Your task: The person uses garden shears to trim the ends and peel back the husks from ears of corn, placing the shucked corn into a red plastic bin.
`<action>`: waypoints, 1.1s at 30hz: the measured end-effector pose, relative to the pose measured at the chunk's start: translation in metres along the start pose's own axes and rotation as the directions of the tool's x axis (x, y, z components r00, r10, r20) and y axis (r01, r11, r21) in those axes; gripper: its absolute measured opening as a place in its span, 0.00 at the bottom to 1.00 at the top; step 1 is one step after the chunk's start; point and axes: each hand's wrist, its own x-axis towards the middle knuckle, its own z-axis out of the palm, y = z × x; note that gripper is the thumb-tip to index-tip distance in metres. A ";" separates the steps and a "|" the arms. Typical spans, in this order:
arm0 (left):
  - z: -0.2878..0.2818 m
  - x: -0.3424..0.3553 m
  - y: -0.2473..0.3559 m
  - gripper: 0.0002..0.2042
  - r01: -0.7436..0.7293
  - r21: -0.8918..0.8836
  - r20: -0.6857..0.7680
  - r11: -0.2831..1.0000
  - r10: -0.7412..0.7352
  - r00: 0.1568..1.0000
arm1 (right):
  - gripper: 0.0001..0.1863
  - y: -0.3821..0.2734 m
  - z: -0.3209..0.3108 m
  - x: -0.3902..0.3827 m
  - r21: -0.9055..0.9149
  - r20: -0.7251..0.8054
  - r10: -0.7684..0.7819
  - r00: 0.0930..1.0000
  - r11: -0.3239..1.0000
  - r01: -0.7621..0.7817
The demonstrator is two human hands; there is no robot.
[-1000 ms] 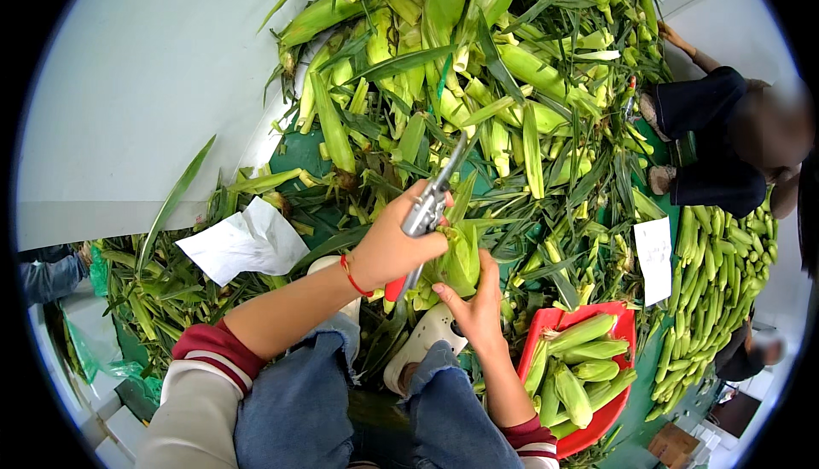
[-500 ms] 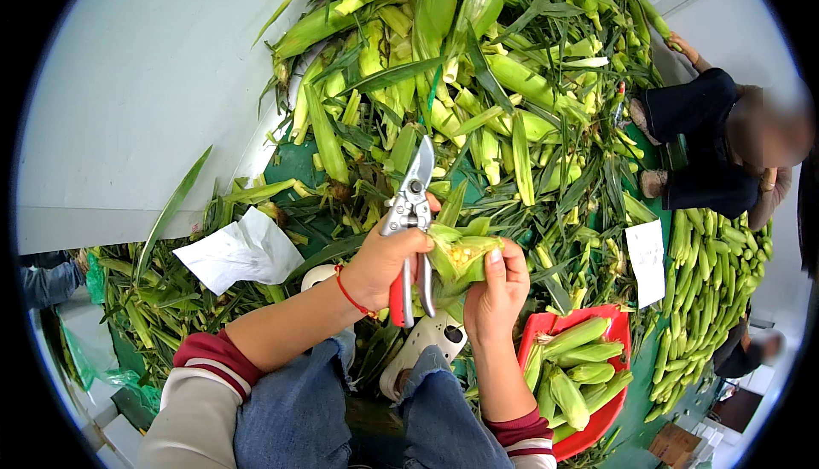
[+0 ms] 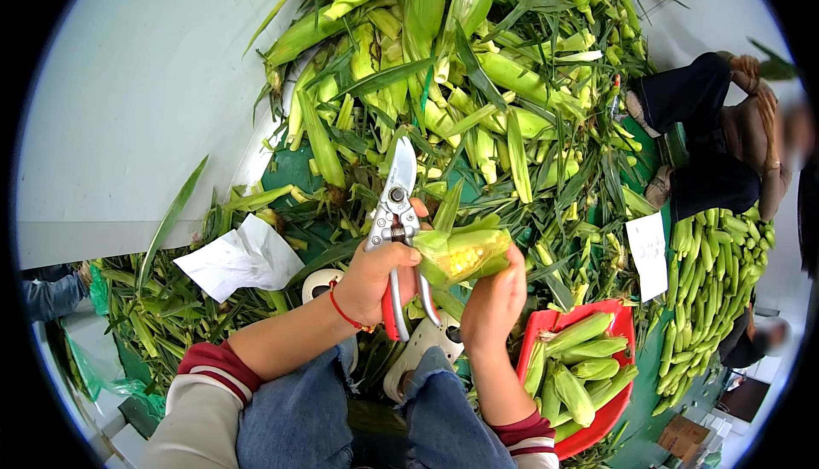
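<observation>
My left hand (image 3: 375, 275) is closed around pruning shears (image 3: 398, 205) with silver blades and red on a handle. The blades point away from me and their handles are spread. The same hand's thumb presses on the left end of an ear of corn (image 3: 467, 256) in green husk. The husk is parted on the near side, so yellow kernels show. My right hand (image 3: 495, 298) is curled around the ear's right end, its fingers partly behind it. Beyond the shears lies a large heap of unhusked corn (image 3: 520, 77) and loose leaves.
A red basin (image 3: 630, 332) with several trimmed ears stands right of my knees. White papers (image 3: 241, 257) lie on the husks left, and another sheet (image 3: 647, 256) at right. A stack of ears (image 3: 717, 298) is at far right, near a seated co-worker (image 3: 708, 128). A white wall (image 3: 145, 85) bounds the left.
The ear has turned, showing more of its kernels along the side. My right hand has shifted from pinching the husk to curling around the end. The co-worker's hands have moved away from the heap.
</observation>
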 end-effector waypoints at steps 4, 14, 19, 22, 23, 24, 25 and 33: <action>-0.004 0.001 -0.009 0.24 -0.075 0.123 -0.011 0.990 0.077 0.997 | 0.17 -0.004 0.008 0.000 -0.194 0.024 -0.121 0.992 0.973 0.124; 0.028 -0.003 0.043 0.24 -0.062 0.919 0.061 0.389 0.015 0.998 | 0.08 -0.010 -0.001 0.001 -0.246 0.085 0.051 0.995 0.969 -0.028; 0.039 -0.003 0.031 0.23 -0.261 0.933 0.293 -0.247 0.102 0.951 | 0.07 -0.016 0.008 0.004 -0.491 0.356 -0.319 0.878 0.735 0.467; 0.039 -0.006 0.030 0.20 -0.216 0.951 0.233 -0.223 0.052 0.971 | 0.07 -0.013 0.006 0.002 -0.477 0.347 -0.298 0.889 0.760 0.441; 0.038 -0.006 0.028 0.19 -0.193 0.966 0.208 -0.170 0.079 0.975 | 0.07 -0.013 0.006 0.000 -0.470 0.354 -0.295 0.888 0.764 0.441; 0.039 -0.006 0.027 0.17 -0.168 0.978 0.182 -0.123 0.107 0.977 | 0.08 -0.013 0.006 -0.001 -0.457 0.360 -0.295 0.885 0.771 0.443; 0.039 -0.005 0.028 0.17 -0.086 0.996 0.089 -0.038 0.065 0.994 | 0.10 -0.011 0.004 0.000 -0.427 0.355 -0.253 0.900 0.812 0.397; 0.017 -0.007 0.018 0.21 -0.075 0.768 0.111 0.636 -0.017 0.994 | 0.13 -0.008 0.004 0.001 0.310 0.109 0.235 0.966 0.915 -0.258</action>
